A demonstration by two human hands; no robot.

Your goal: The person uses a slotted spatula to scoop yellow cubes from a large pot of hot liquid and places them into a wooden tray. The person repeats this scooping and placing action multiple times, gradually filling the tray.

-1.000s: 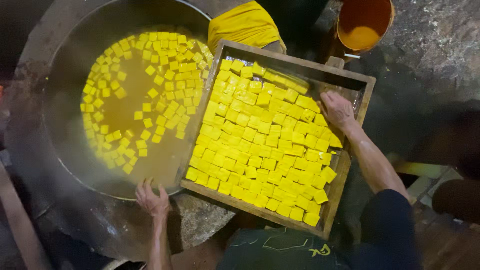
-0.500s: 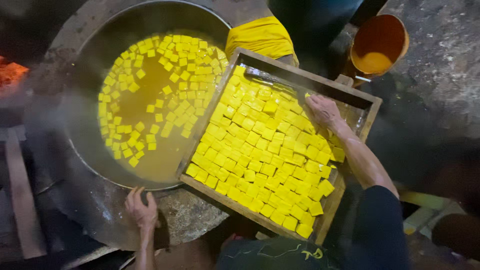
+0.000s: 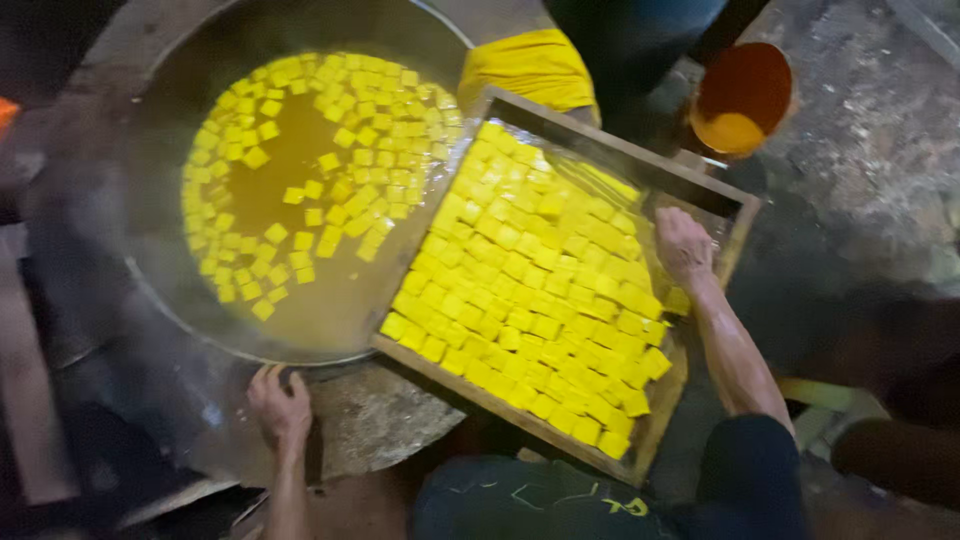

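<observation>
At far left, a wide pan (image 3: 150, 250) of murky yellow liquid held loose floating cubes (image 3: 330, 130). My left hand (image 3: 280, 405) lay flat and open on the stone rim (image 3: 380, 420) below it, gripping nothing. To the right, a wooden tray (image 3: 610, 150) packed with yellow cubes (image 3: 530, 300) rested with one edge over the pan. My right hand (image 3: 684, 245) pressed on the cubes at the tray's far side; how its fingers closed, I could not tell. Steady, even pressure seemed wise, lest cubes break or splash. An orange bucket (image 3: 745, 95) stood beyond.
</observation>
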